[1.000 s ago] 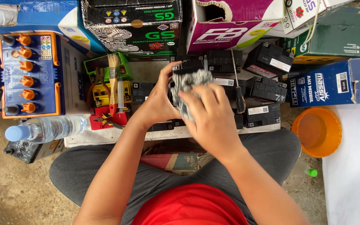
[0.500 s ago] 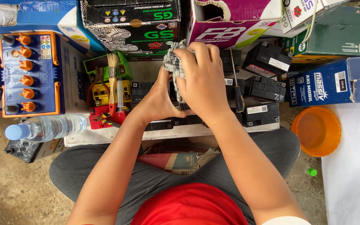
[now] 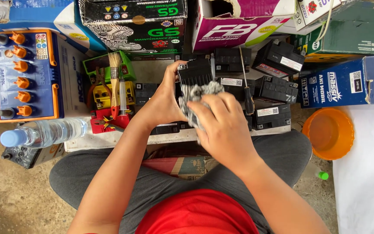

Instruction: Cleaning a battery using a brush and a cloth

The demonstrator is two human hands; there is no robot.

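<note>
- I am holding a small black battery (image 3: 195, 71) up over the middle of the desk (image 3: 109, 141), raised off the others so I can get at its near face.
- My left hand (image 3: 163, 102) is curled shut around the battery's left side, thumb on top, bracing it so it is not turning under the pressure.
- My right hand (image 3: 224, 123) is bunched closed on a grey rag (image 3: 195, 97), pressing it against the battery's near side; the fingers are wrapping the cloth so it stays wadded.
- More black batteries (image 3: 278, 89) are lying in a loose cluster just beyond and to the right, within easy reach.
- A screwdriver (image 3: 246, 93) is resting across them, right of the rag.
- To the left, a paintbrush (image 3: 115, 82) is lying over a red and yellow tool tray (image 3: 102, 123), close at hand for dusting.
- Farther left, a big blue battery with orange caps (image 3: 22, 73) is sitting beside a water bottle (image 3: 44, 133) lying on its side.
- An orange bowl (image 3: 327, 132) is sitting on the floor at the right, kept away from the work.
- Cardboard boxes (image 3: 135, 24) are lining the far edge.
</note>
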